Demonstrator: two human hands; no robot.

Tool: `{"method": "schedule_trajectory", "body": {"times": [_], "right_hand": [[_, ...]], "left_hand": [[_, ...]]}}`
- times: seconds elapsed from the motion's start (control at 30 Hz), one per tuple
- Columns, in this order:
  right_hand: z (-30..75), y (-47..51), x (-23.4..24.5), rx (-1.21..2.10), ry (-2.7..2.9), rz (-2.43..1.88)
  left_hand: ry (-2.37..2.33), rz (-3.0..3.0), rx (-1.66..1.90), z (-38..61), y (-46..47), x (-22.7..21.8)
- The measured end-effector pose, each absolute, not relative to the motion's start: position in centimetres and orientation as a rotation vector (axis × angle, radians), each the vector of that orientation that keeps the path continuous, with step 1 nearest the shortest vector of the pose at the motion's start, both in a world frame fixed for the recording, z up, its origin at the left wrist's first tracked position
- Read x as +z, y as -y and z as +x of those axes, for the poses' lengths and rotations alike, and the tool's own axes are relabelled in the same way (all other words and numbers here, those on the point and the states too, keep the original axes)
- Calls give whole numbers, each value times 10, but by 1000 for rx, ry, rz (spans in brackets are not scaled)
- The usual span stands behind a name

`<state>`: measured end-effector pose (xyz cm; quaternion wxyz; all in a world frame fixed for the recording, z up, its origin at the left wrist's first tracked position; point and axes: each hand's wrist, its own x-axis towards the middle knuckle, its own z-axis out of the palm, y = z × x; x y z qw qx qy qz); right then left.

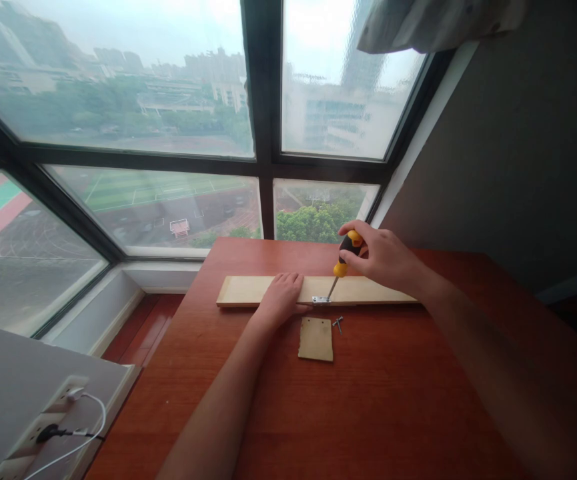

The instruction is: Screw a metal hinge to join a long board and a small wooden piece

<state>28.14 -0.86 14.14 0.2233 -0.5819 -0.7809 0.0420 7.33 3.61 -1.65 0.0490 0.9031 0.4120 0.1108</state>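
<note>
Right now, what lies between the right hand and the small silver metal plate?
A yellow-and-black screwdriver with a metal shaft, in the head view.

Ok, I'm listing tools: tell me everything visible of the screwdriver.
The screwdriver has a yellow-and-black handle, apparently plastic, and a slim metal shaft. The right hand grips and partly hides the handle. The tool tilts, handle up and right, shaft reaching down to the metal plate at the wooden board's near edge. The tip is unclear.
</note>
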Motion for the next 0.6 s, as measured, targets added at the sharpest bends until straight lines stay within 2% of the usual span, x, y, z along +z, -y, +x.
{"method": "schedule_trajectory", "body": {"times": [0.17, 0.23, 0.43, 0.5, 0.6], "right_hand": [[276, 10, 139, -334, 2099, -1850], [275, 11, 140, -299, 2106, -1856], [283, 10, 144, 263, 2165, -1519], [286, 9, 143, 209, 2137, -1553], [285, 8, 139, -112, 2073, -1733]], "left_hand": [[-1255, 2749, 345, 73, -36, -17], [-1254, 2753, 346, 73, -36, -17], [-1250, 2760, 333, 73, -36, -16], [-1252, 2752, 341, 73, -37, -17], [-1251, 2748, 342, 73, -37, -17]]}}
